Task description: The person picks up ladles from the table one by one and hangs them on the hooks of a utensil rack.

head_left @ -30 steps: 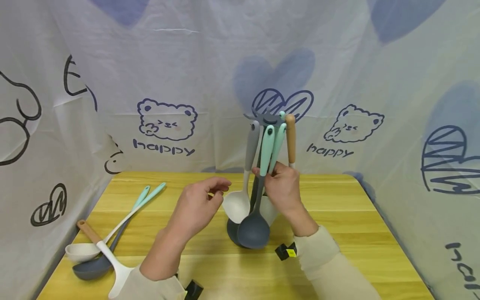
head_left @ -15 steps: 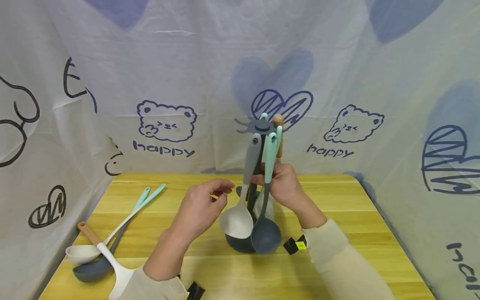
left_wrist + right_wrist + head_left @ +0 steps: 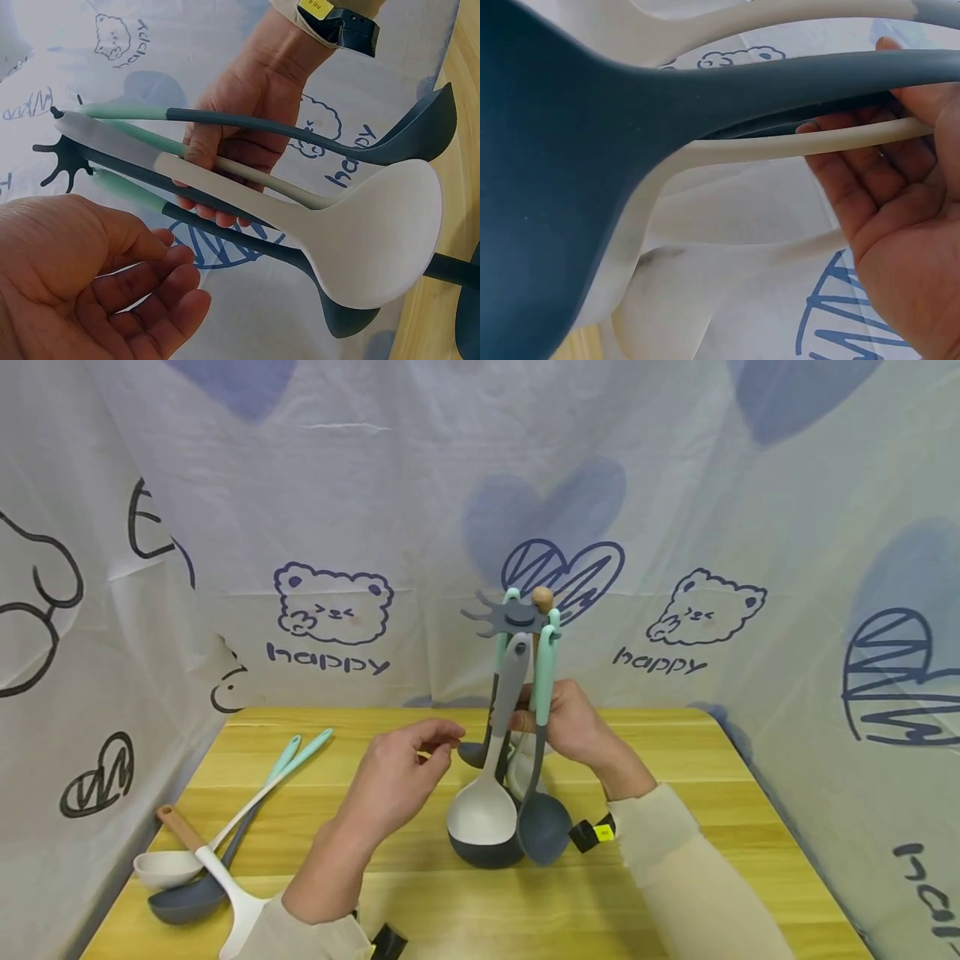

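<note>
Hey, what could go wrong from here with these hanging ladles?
The right grip seems to hold a pale shaft close behind the front dark ladle, so it might knock that ladle off the stand. The left sleeve overlaps the white turner in the head view, so it could nudge it.

A person's left hand [image 3: 405,768] and right hand [image 3: 572,724] are bare, with five-fingered shapes and creases at the finger joints. The left sleeve [image 3: 318,937] and right sleeve [image 3: 693,881] are plain pale beige cloth, ending on the forearms and leaving the wrists uncovered. A seam or fold crosses the right one near its cuff. Beside each cuff sits a small, blocky black device, one on the left [image 3: 389,941] and one on the right [image 3: 584,837]. The right device carries a bright yellow label [image 3: 316,8] with dark lettering, too small to read.
</note>
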Demonstrator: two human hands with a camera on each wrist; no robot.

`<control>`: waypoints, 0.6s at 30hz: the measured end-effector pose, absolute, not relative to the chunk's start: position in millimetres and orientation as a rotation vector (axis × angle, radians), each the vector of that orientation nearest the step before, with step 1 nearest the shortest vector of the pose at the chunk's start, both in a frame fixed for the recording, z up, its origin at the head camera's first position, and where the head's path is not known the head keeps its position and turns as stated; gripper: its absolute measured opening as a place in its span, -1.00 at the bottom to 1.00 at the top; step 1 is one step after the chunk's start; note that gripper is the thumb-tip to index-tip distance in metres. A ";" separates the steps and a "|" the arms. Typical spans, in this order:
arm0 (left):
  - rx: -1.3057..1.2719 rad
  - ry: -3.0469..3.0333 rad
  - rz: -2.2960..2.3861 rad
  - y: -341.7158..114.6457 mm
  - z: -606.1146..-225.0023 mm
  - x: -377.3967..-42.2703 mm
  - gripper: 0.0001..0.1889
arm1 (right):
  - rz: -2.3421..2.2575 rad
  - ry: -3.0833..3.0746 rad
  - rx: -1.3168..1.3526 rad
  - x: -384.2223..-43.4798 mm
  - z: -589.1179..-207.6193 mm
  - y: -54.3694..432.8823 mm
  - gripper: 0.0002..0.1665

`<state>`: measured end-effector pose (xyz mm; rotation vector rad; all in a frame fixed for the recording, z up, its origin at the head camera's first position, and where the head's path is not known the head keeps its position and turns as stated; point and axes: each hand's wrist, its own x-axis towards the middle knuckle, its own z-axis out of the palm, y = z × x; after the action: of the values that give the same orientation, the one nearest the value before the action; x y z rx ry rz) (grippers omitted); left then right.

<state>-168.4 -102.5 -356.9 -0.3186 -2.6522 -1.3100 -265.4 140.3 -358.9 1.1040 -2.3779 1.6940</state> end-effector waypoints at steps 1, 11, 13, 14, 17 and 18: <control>-0.319 -2.653 -1.310 -102.8 -357.1 -168.3 -0.76 | 1.698 -2.391 1.100 -265.7 -358.8 140.7 -0.92; -0.322 -2.662 -1.333 -104.3 -359.2 -166.4 -0.77 | 1.614 -2.540 0.861 -254.0 -355.5 153.9 -0.90; -0.315 -2.669 -1.326 -104.6 -359.6 -166.5 -0.77 | 1.583 -2.550 0.870 -252.2 -354.2 155.1 -0.87; -0.315 -2.672 -1.323 -104.7 -359.7 -166.6 -0.77 | 1.575 -2.554 0.876 -251.5 -353.6 155.7 -0.85; -0.313 -2.684 -1.315 -106.4 -360.4 -166.6 -0.77 | 1.528 -2.573 0.873 -249.4 -351.6 156.9 -0.80; -0.314 -2.685 -1.312 -107.5 -360.6 -166.5 -0.77 | 1.502 -2.580 0.863 -248.7 -351.4 157.5 -0.79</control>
<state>-166.5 -107.5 -360.6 -0.3142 -2.6848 -1.3117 -248.7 157.5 -351.4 0.8632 -2.5802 1.5017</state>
